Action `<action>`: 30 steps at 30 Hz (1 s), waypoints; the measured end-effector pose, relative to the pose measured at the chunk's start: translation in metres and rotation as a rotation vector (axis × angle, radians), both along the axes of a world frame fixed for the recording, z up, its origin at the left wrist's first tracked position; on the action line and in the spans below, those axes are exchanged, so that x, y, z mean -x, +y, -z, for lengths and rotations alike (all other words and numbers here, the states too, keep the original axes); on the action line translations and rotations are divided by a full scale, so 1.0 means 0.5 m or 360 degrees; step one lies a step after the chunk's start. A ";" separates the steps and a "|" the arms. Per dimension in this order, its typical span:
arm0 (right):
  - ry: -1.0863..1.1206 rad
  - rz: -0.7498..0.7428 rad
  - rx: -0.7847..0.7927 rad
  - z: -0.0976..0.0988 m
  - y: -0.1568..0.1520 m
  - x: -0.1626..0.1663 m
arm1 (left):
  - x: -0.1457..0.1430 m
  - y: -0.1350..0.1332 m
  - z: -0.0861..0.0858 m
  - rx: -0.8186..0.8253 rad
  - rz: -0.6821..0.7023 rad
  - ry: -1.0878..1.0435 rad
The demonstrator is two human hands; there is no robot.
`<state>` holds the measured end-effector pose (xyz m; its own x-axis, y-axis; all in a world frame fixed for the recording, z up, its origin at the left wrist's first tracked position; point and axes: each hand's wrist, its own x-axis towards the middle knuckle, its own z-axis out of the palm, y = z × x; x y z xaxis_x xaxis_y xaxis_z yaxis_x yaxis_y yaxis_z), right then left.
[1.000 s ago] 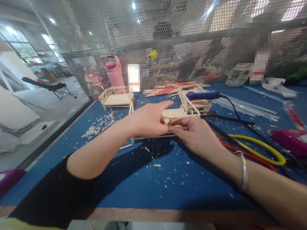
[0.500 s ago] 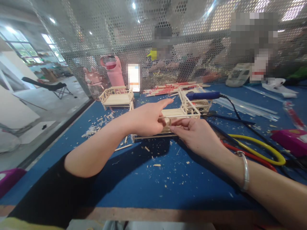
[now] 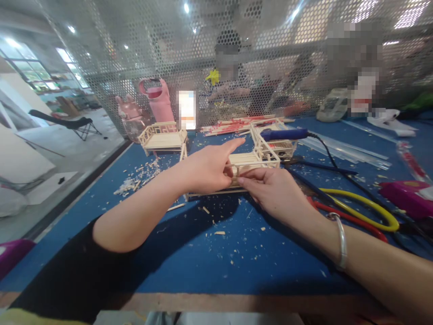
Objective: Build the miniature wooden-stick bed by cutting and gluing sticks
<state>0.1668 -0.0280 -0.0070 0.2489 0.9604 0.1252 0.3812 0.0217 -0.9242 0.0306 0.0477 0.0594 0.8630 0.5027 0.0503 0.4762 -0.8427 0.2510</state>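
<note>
A: Stick frame (image 3: 245,159): location?

B: Standing mid-tabletop (image 3: 216,266), nearer the back edge than the front.

A: Left hand (image 3: 209,169)?

B: Arching over the frame, index finger pointing outward, other fingers curling at its near side, probably bracing it. Whether they are gripping anything, I cannot tell.

A: Right hand (image 3: 274,189)?

B: Thumb and forefinger are pinching a small upright stick (image 3: 238,172) at that near side, seemingly holding it vertical.

A: Blue-handled tool (image 3: 287,134)?

B: Appearing to be resting on a rear frame (image 3: 282,148), toward the back edge, presumably waiting within reach.

A: Containers?

B: Pink bottle (image 3: 160,104) and eared pink vessel (image 3: 130,113): standing by the back left corner, contents not showing. Clear jar (image 3: 333,106): standing along the back edge, right of centre, contents too blurred for listing.

A: Loose stock?

B: Red-and-pale sticks (image 3: 237,126) are lying in a heap along the back edge.
</note>
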 end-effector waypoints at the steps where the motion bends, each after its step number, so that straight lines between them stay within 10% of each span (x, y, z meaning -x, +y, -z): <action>1: -0.0001 0.0001 -0.0007 0.001 0.000 0.000 | -0.001 0.000 0.000 -0.0011 -0.0008 -0.0002; 30: 0.0078 0.0009 0.0185 -0.010 -0.020 -0.004 | 0.019 -0.012 -0.028 -0.0168 -0.0031 -0.0276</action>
